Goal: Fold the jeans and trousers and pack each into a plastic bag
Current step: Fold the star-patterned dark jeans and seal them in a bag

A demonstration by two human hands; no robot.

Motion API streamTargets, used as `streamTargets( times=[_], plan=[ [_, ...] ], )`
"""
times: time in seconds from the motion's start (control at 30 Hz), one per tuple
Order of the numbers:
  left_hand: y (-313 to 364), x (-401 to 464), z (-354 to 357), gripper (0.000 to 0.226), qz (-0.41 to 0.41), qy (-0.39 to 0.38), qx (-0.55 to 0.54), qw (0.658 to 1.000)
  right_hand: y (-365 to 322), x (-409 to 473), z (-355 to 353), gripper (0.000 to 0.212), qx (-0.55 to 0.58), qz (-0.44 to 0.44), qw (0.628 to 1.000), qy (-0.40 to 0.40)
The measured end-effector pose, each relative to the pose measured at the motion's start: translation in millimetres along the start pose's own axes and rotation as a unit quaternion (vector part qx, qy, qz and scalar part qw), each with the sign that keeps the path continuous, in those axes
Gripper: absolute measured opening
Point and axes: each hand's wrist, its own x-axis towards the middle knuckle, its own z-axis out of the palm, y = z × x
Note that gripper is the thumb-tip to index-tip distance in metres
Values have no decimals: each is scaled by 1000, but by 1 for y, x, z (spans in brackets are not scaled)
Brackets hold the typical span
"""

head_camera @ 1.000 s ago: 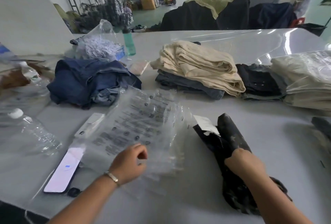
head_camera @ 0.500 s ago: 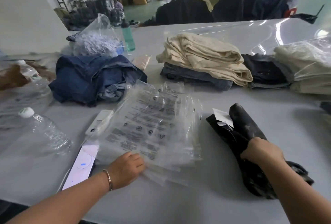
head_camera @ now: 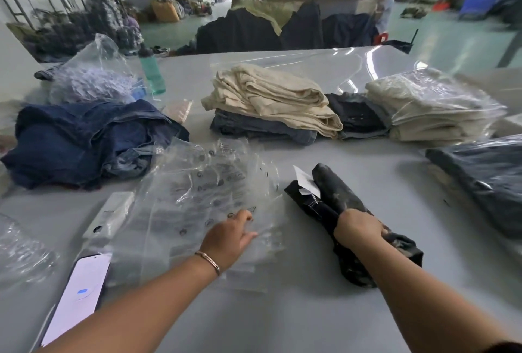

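Two hands now engaged: bagging about to begin.
Left hand [head_camera: 230,235] has slid onto the clear printed plastic bags [head_camera: 203,197], fingers flat; right hand [head_camera: 357,228] keeps its closed grip on the rolled black jeans [head_camera: 336,194].

One head-worn wide-angle view, looking forward and down from the person's own eye level across a grey surface [head_camera: 282,310]; both forearms reach in from the bottom edge, close up, with a warehouse hall blurred far behind

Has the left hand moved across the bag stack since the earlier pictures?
Yes. The left hand has slid right, away from the phone, and now lies on the right part of the plastic bags, toward the black jeans.
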Motion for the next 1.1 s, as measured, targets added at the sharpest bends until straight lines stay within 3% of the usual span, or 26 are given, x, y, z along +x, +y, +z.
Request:
streamTargets(
  times=[0.1, 0.2, 0.27, 0.37, 0.47, 0.63, 0.77, 0.83, 0.93, 1.1],
  plan=[
    [27, 12, 7, 7, -75, -17, -198, 977, 3, 1, 3, 39, -9, -28, 999, 15],
    [41, 21, 11, 21, -167, -95, -331, 924, 10, 3, 3, 35, -1, -54, 998, 35],
    [41, 25, 11, 21, -150, -152, -287, 934, 17, 6, 1, 32, 11, -68, 996, 54],
    [39, 28, 10, 13, -96, -154, -149, 972, 31, 7, -2, 29, 44, -77, 993, 81],
    [47, 34, 11, 4, -133, -155, -132, 970, 53, 10, -7, 28, 100, -72, 987, 102],
    [93, 61, 25, 10, -207, -99, -201, 952, 117, 18, -26, 18, 233, -33, 966, 112],
    [157, 85, 68, 15, -214, -104, -316, 918, 175, 22, -40, 10, 374, -9, 913, 160],
    [186, 84, 99, 32, -190, -133, -255, 939, 201, 24, -51, 8, 422, -33, 889, 174],
    [212, 64, 142, 48, -160, -150, -59, 974, 227, 25, -64, 12, 460, -78, 869, 162],
    [229, 16, 159, 48, -169, -90, 113, 975, 238, 11, -65, 28, 475, -153, 860, 109]
  ],
)
